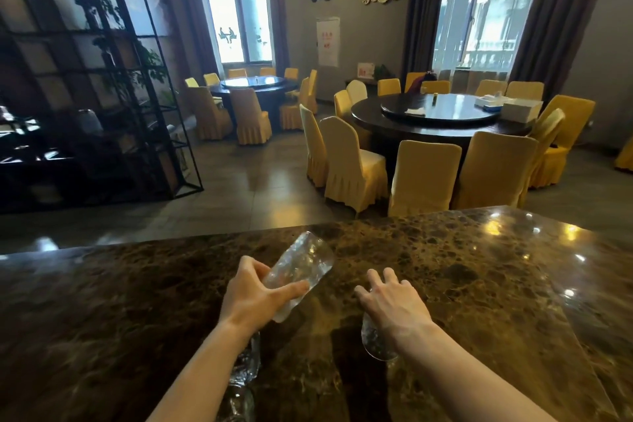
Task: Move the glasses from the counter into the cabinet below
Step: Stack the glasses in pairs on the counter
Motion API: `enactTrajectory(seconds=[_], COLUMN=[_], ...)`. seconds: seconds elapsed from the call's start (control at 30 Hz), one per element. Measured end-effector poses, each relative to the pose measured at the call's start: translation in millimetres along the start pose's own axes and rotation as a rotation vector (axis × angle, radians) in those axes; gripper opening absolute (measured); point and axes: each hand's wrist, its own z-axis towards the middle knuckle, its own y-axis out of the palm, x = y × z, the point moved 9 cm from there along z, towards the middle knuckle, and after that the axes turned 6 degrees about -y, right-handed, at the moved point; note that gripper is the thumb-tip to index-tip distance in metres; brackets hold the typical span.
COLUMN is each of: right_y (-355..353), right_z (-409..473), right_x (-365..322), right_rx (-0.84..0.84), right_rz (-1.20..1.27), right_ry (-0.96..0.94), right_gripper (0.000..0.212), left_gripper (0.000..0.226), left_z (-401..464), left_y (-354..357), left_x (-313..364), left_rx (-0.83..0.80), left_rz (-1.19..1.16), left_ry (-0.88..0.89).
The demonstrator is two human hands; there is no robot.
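Nearest the camera, under the left forearm, more clear glassware (245, 367) shows at the near edge of the marble tabletop (479, 284); it is blurred and half hidden, so its count and pose cannot be told.

Just beyond it, the left hand (255, 295) is clamped on a tall textured glass (301, 269), thumb over one side and fingers behind, with the glass tilted so that its mouth points away and to the right, clear of the tabletop. That slant looks like a carrying hold rather than a resting one.

To the right of that tall glass, the right hand (390, 298) comes down from above over a second glass (376, 343), a rounded one that shows below the wrist. The fingers are spread and the palm covers the contact, so I cannot tell whether they have closed on it or only rest there. A top grip would suit lifting it straight off.

Beyond the tall glass the tabletop lies bare to its far edge, so there is free room to swing either glass. The cabinet below is out of sight; reaching it probably means drawing back over the near edge, past the glassware there.

Past the far edge stand round dining tables (442, 113) ringed by yellow-covered chairs (352, 164).
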Motion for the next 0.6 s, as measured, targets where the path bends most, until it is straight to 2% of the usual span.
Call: enactTrajectory(seconds=[0.1, 0.2, 0.33, 0.6], right_y=[2, 2, 2, 3], right_z=[1, 0, -1, -4], right_x=[-2, -2, -3, -2], right_rx=[-0.009, -0.011, -0.016, -0.012], right_rz=[-0.016, -0.02, -0.032, -0.064], right_ry=[0.008, 0.005, 0.008, 0.01], right_gripper=[0.079, 0.079, 0.08, 0.076], left_gripper=[0.085, 0.091, 0.072, 0.079], left_z=[-3, -10, -16, -20], left_y=[10, 31, 58, 83], left_x=[-15, -14, -15, -41], left_rx=[-0.047, -0.142, -0.159, 0.025], left_rz=[-0.299, -0.411, -0.303, -0.04], left_ry=[-0.067, -0.028, 0.049, 0.101])
